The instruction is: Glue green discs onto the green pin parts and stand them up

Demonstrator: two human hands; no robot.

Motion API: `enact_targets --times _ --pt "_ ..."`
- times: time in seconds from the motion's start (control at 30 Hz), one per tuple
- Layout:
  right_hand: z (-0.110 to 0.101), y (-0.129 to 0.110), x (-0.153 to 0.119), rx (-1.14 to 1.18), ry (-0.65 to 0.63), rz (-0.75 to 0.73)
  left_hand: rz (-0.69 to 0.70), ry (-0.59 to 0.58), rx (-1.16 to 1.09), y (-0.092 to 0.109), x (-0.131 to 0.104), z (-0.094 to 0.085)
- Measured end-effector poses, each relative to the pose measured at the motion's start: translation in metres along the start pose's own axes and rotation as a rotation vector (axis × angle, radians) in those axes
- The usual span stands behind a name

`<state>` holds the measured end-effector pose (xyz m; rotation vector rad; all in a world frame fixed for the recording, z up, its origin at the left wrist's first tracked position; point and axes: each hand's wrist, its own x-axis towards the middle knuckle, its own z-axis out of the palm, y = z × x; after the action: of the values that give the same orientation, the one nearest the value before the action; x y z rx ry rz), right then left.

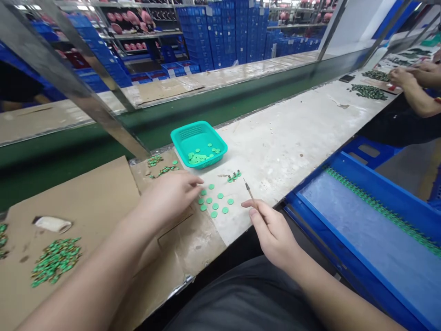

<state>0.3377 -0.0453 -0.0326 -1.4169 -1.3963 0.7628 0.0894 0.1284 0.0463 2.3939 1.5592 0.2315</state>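
My right hand [274, 232] is closed around a thin pen-like tool [251, 193] with a dark collar and a fine pointed tip, held above the pale table. My left hand [175, 191] hovers at the left edge of a loose group of flat green discs [215, 206]; its fingers are loosely curved and apart, with nothing visible in them. Just behind the discs stand several small green pieces with dark upright stems [234, 176]. A turquoise basket [220, 158] behind my left hand holds more green discs.
Cardboard [103, 202] on the left bears a pile of small green-and-brass parts [57, 259] and a whitish tube [53, 224]. At right, a blue tray [372, 230] holds a row of green pieces. A co-worker's hands [406, 76] handle dark parts farther along the table.
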Motion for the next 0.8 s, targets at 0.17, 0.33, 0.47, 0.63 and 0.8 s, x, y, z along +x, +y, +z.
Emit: enact_targets --times 0.17,0.33,0.47,0.63,0.8 --pt "0.004 -0.010 0.001 -0.005 -0.035 -0.029 0.090 -0.091 0.057 0.015 0.019 0.028" --pt "0.009 -0.011 -0.008 -0.073 0.036 -0.081 0.052 -0.195 0.001 0.026 0.017 0.024" --pt "0.013 0.002 -0.008 -0.071 -0.009 -0.164 0.020 -0.200 -0.176 0.022 -0.018 0.021" --pt "0.019 0.021 -0.008 0.067 -0.218 -0.136 -0.043 -0.013 -0.362 0.004 -0.117 0.039" --pt "0.028 -0.003 -0.002 0.132 -0.337 -0.118 -0.108 0.243 -0.366 -0.019 -0.174 0.071"
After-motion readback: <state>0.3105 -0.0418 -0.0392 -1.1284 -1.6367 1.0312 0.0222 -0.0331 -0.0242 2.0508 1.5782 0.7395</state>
